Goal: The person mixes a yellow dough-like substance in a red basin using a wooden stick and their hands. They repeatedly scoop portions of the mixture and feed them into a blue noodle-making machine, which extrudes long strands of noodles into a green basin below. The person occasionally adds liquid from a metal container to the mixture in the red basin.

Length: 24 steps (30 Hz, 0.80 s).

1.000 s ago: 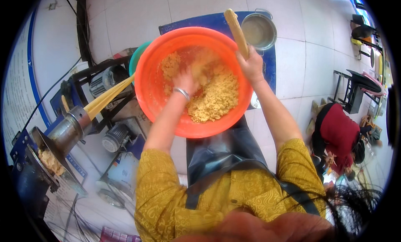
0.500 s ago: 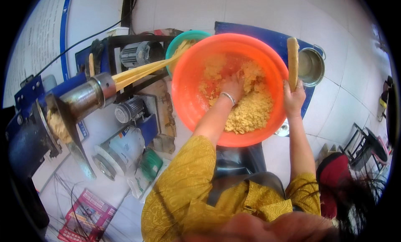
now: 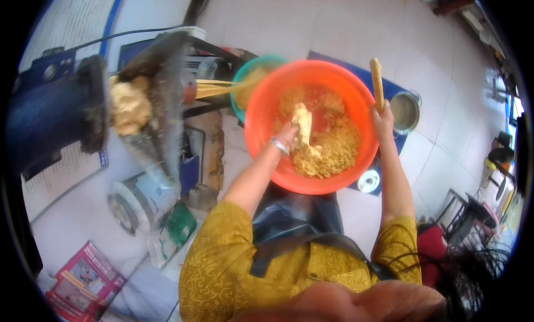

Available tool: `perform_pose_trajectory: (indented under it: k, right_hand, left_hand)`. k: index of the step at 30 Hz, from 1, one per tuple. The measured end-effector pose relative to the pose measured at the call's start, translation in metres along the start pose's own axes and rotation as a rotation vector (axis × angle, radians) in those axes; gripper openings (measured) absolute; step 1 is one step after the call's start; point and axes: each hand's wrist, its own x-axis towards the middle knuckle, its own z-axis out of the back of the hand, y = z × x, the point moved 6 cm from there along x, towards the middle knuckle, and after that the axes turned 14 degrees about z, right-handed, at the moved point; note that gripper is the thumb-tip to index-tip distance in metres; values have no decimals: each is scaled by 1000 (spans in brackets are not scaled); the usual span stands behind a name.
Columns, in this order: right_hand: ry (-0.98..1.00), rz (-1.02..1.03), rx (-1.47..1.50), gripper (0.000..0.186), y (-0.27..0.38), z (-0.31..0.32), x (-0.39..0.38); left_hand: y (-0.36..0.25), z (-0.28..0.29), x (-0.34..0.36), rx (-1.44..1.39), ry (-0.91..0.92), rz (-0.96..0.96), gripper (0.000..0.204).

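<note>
My left hand (image 3: 287, 136), a bracelet at its wrist, is closed round a pale yellow lump of dough (image 3: 302, 123) inside the orange plastic basin (image 3: 255, 127). Loose crumbly dough (image 3: 334, 155) covers much of the basin's bottom. At the basin's right rim, my right hand (image 3: 382, 122) grips a wooden stick (image 3: 377, 83) that points up and away; the hand lies against the rim. To the left, more dough (image 3: 129, 106) sits in the open metal feed of a machine (image 3: 55, 110). Yellow strips (image 3: 214, 89) run out of it toward the green basin (image 3: 239, 97).
Beyond my right hand a metal pot (image 3: 405, 113) stands on a blue surface (image 3: 345, 67). Below the machine lie a white cylindrical motor-like unit (image 3: 142, 199) and a green bag (image 3: 181, 222). A red chair-like thing (image 3: 431, 244) is at the lower right.
My left hand has come up from the crumbly dough and moved left, now with a lump in it. My right hand still holds the stick at the rim. The view has shifted toward the machine.
</note>
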Motion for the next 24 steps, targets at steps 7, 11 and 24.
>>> perform_pose_trajectory:
  k: [7,11,24]
  right_hand:
    - [180,173,-18,20,176,54,-4]
    - [294,331,282,27,317,96,-54]
    - [718,1227,-665,69,533,23,-85]
  left_hand:
    - [30,-31,-57,-281,245,23,35]
    - [24,-66,-95,-382,582,85,36]
    - [8,-75,-132,-371,576,-193,51]
